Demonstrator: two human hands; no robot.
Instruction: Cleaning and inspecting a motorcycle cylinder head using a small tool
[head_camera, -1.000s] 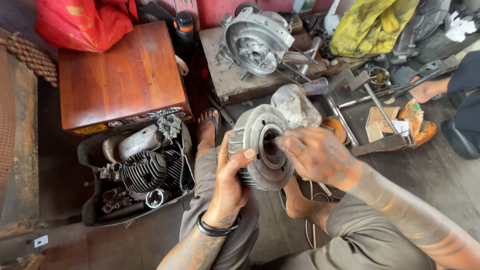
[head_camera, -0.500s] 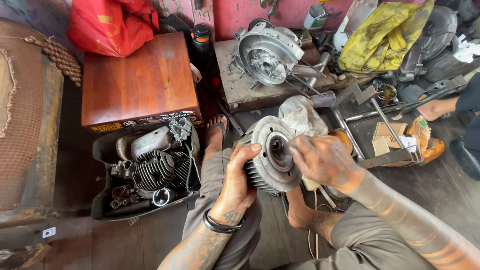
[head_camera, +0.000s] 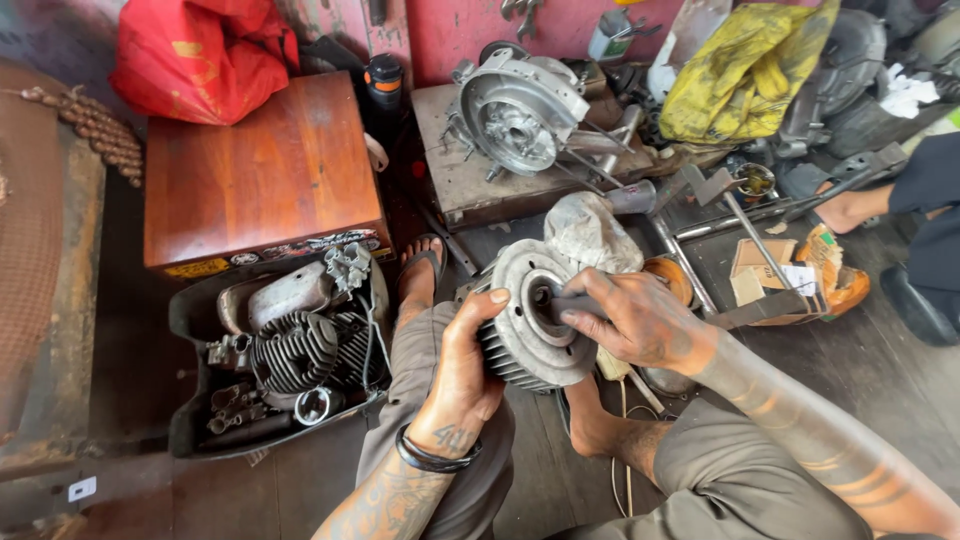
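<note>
Left hand (head_camera: 462, 365) grips the finned engine cylinder (head_camera: 528, 315) from its left side, thumb up on the flat face, fingers curled round the fins underneath. The cylinder sits over the person's lap, between the knees, bore facing up at us. Right hand (head_camera: 628, 318) is closed around a dark tool handle (head_camera: 566, 303), its tip in the bore. Just behind the cylinder lies a grey rag (head_camera: 590, 232). Off to the left, a black tray (head_camera: 190, 320) holds another finned engine part (head_camera: 295, 350), below a wooden box (head_camera: 260, 175). An engine casing (head_camera: 515, 110) rests on the bench beyond.
</note>
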